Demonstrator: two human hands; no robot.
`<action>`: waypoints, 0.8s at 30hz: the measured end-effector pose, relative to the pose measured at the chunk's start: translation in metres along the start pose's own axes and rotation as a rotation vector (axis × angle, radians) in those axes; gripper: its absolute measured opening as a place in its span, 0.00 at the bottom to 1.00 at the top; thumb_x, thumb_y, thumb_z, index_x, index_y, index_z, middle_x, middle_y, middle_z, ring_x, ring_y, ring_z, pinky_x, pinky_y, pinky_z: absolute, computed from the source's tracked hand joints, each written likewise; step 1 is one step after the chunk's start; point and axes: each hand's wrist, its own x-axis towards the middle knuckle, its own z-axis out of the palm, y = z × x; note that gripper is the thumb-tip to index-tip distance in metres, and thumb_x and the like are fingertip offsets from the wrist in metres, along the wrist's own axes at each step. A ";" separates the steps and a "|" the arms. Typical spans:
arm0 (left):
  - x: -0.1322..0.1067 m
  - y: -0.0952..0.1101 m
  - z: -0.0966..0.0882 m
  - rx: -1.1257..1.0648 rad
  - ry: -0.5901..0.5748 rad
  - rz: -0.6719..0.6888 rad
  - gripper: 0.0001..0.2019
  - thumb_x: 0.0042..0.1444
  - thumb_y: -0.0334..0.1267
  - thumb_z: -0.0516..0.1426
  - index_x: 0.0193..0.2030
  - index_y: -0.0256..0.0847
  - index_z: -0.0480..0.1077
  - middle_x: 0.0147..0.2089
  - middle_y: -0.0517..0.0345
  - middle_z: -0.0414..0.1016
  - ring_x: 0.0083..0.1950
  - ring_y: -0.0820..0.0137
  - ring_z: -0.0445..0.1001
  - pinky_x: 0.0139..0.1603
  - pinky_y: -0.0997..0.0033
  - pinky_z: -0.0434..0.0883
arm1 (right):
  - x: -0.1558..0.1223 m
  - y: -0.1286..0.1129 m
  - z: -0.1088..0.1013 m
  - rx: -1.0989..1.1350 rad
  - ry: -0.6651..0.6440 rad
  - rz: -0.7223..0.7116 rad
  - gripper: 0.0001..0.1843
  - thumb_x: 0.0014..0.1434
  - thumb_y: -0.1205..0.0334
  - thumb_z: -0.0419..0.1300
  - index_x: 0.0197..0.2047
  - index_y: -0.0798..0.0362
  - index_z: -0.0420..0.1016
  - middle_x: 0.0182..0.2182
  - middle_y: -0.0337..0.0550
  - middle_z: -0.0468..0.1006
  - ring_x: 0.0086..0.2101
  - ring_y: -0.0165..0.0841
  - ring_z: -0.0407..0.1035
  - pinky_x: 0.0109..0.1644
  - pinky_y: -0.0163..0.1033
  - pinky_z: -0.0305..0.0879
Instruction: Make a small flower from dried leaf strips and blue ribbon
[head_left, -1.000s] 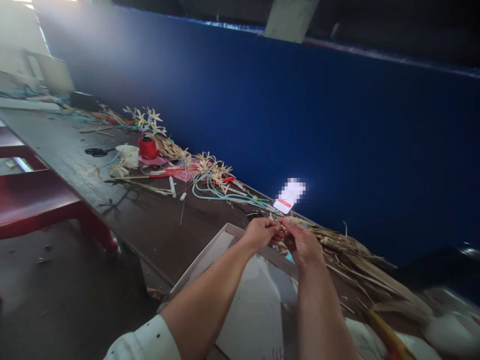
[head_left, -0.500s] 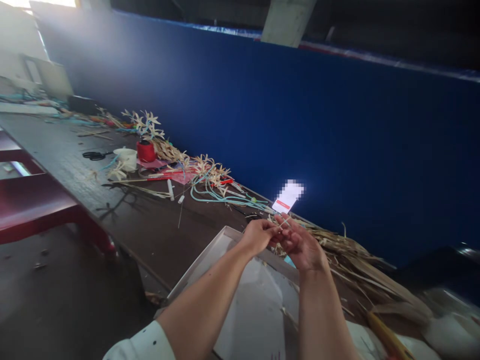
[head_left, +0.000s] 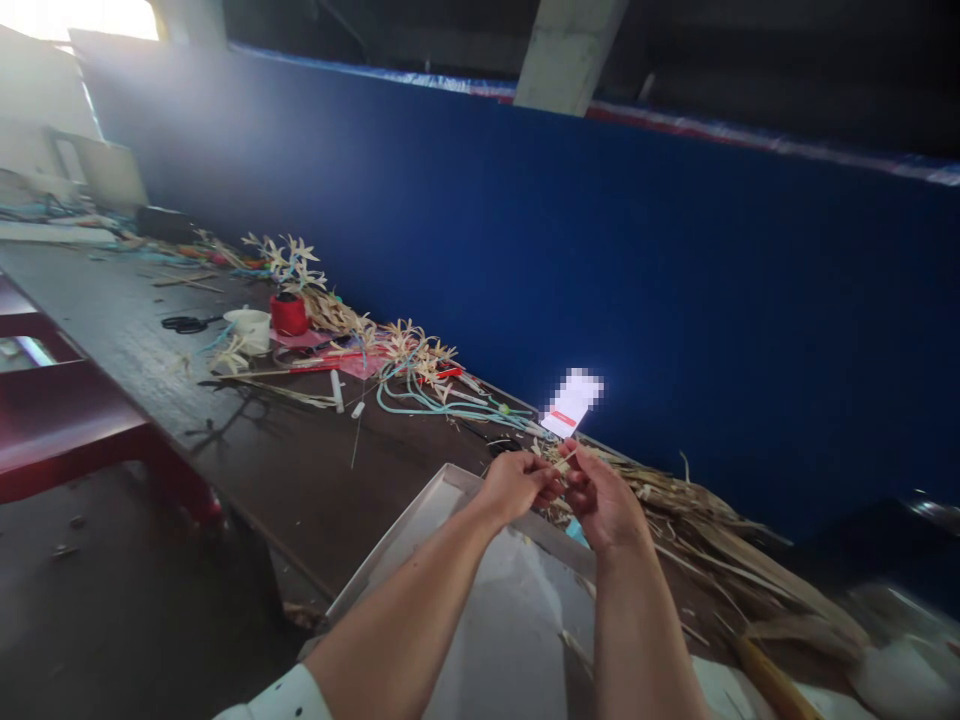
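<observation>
My left hand and my right hand meet above the far edge of a shallow white box. Between their fingertips is a thin pale strip, which looks like dried plant fibre. Both hands pinch it, the left from one side and the right from the other. The strip's ends are partly hidden by the fingers. Just beyond the hands a lit phone leans near the blue partition.
Dried husk strips lie to the right. Leftward on the table are light-blue cords, straw-coloured flowers, a red thread spool, a white cup and black scissors. A dark red chair stands at the left.
The fingers of my right hand have drawn together into a pinch on the strip; they were more spread before. The camera view has tilted slightly, shifting the scene a little downward.
</observation>
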 end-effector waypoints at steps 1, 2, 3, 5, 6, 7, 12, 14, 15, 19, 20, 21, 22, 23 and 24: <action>0.000 0.000 0.000 0.006 -0.005 -0.003 0.06 0.53 0.35 0.57 0.29 0.33 0.69 0.24 0.57 0.73 0.22 0.77 0.70 0.26 0.78 0.68 | 0.000 0.000 0.000 -0.003 0.006 -0.004 0.18 0.40 0.57 0.71 0.36 0.53 0.79 0.37 0.42 0.76 0.22 0.20 0.60 0.18 0.24 0.58; -0.001 0.000 0.000 0.010 -0.011 -0.005 0.07 0.53 0.35 0.57 0.29 0.33 0.69 0.24 0.57 0.73 0.22 0.77 0.70 0.26 0.78 0.68 | 0.001 0.000 0.000 -0.006 0.011 -0.007 0.18 0.39 0.57 0.71 0.35 0.53 0.79 0.37 0.41 0.76 0.22 0.20 0.59 0.18 0.24 0.57; -0.001 0.001 0.001 0.014 -0.015 -0.008 0.07 0.53 0.35 0.57 0.29 0.32 0.70 0.24 0.57 0.73 0.22 0.78 0.70 0.26 0.78 0.68 | 0.001 0.001 0.000 -0.008 0.014 -0.009 0.17 0.39 0.57 0.71 0.34 0.53 0.79 0.36 0.41 0.76 0.22 0.20 0.59 0.17 0.24 0.56; -0.002 0.001 0.001 0.019 -0.021 -0.009 0.08 0.52 0.37 0.58 0.28 0.32 0.70 0.24 0.57 0.74 0.22 0.78 0.69 0.26 0.78 0.68 | 0.002 0.001 -0.001 -0.011 0.014 -0.007 0.17 0.37 0.57 0.72 0.33 0.53 0.79 0.34 0.39 0.76 0.22 0.19 0.59 0.16 0.23 0.53; -0.002 0.002 0.001 0.022 -0.024 -0.010 0.09 0.51 0.37 0.59 0.28 0.32 0.70 0.24 0.57 0.74 0.22 0.78 0.69 0.26 0.78 0.68 | 0.002 0.001 -0.001 -0.012 0.016 -0.006 0.17 0.36 0.58 0.72 0.32 0.54 0.79 0.31 0.39 0.75 0.21 0.19 0.58 0.16 0.23 0.52; -0.003 0.002 0.001 0.024 -0.024 -0.010 0.09 0.50 0.38 0.60 0.28 0.32 0.70 0.24 0.57 0.74 0.22 0.78 0.69 0.26 0.78 0.68 | 0.002 0.001 -0.001 -0.014 0.021 -0.007 0.17 0.36 0.58 0.72 0.32 0.54 0.79 0.28 0.38 0.74 0.21 0.19 0.58 0.16 0.22 0.51; -0.003 0.003 0.002 0.041 -0.016 -0.012 0.10 0.50 0.39 0.60 0.28 0.32 0.70 0.23 0.57 0.74 0.22 0.77 0.69 0.27 0.77 0.68 | 0.006 0.003 -0.005 -0.042 0.066 -0.024 0.17 0.34 0.59 0.73 0.30 0.55 0.79 0.19 0.34 0.67 0.19 0.20 0.57 0.15 0.24 0.49; -0.003 0.002 0.002 0.050 -0.014 -0.014 0.09 0.50 0.38 0.60 0.28 0.33 0.70 0.23 0.58 0.74 0.22 0.77 0.69 0.27 0.77 0.68 | 0.006 0.004 -0.005 -0.041 0.076 -0.034 0.17 0.33 0.60 0.73 0.29 0.55 0.78 0.18 0.34 0.68 0.19 0.21 0.57 0.15 0.25 0.48; -0.002 0.002 0.002 0.054 -0.014 -0.013 0.09 0.50 0.38 0.60 0.29 0.33 0.70 0.23 0.58 0.74 0.22 0.78 0.69 0.27 0.77 0.68 | 0.007 0.004 -0.005 -0.038 0.081 -0.037 0.17 0.33 0.60 0.73 0.29 0.55 0.78 0.18 0.34 0.68 0.19 0.21 0.57 0.15 0.25 0.48; -0.001 -0.001 0.002 0.069 -0.014 -0.010 0.09 0.49 0.39 0.60 0.29 0.33 0.70 0.23 0.58 0.73 0.22 0.78 0.69 0.27 0.78 0.68 | 0.007 0.004 -0.005 -0.031 0.093 -0.036 0.17 0.33 0.61 0.73 0.29 0.55 0.78 0.18 0.34 0.67 0.19 0.21 0.57 0.15 0.25 0.49; -0.001 -0.001 0.002 0.071 -0.014 -0.011 0.09 0.49 0.39 0.61 0.29 0.33 0.70 0.23 0.58 0.73 0.22 0.78 0.69 0.27 0.78 0.68 | 0.007 0.004 -0.005 -0.031 0.093 -0.036 0.17 0.33 0.60 0.73 0.29 0.55 0.78 0.18 0.34 0.67 0.19 0.21 0.56 0.15 0.25 0.49; -0.001 0.000 0.002 0.074 -0.013 -0.013 0.09 0.49 0.39 0.60 0.29 0.33 0.70 0.23 0.58 0.73 0.22 0.78 0.69 0.27 0.78 0.68 | 0.006 0.004 -0.005 -0.033 0.091 -0.036 0.17 0.33 0.60 0.73 0.30 0.55 0.78 0.18 0.34 0.67 0.19 0.21 0.56 0.15 0.25 0.49; -0.002 0.000 0.002 0.078 -0.013 -0.013 0.09 0.49 0.38 0.60 0.28 0.33 0.70 0.23 0.58 0.73 0.22 0.77 0.69 0.27 0.77 0.68 | 0.006 0.004 -0.005 -0.035 0.088 -0.036 0.17 0.33 0.59 0.73 0.30 0.56 0.78 0.17 0.34 0.66 0.18 0.21 0.56 0.15 0.25 0.49; -0.002 0.000 0.002 0.082 -0.013 -0.012 0.09 0.49 0.38 0.60 0.28 0.33 0.70 0.23 0.58 0.73 0.22 0.77 0.69 0.27 0.77 0.68 | 0.006 0.004 -0.005 -0.039 0.085 -0.039 0.17 0.33 0.59 0.73 0.29 0.56 0.78 0.17 0.34 0.66 0.18 0.21 0.56 0.15 0.26 0.49; -0.003 0.001 0.002 0.087 -0.013 -0.010 0.09 0.49 0.38 0.60 0.28 0.33 0.70 0.23 0.58 0.73 0.22 0.77 0.69 0.27 0.77 0.68 | 0.006 0.004 -0.004 -0.041 0.081 -0.042 0.17 0.33 0.58 0.73 0.29 0.56 0.78 0.17 0.35 0.67 0.18 0.21 0.56 0.15 0.26 0.50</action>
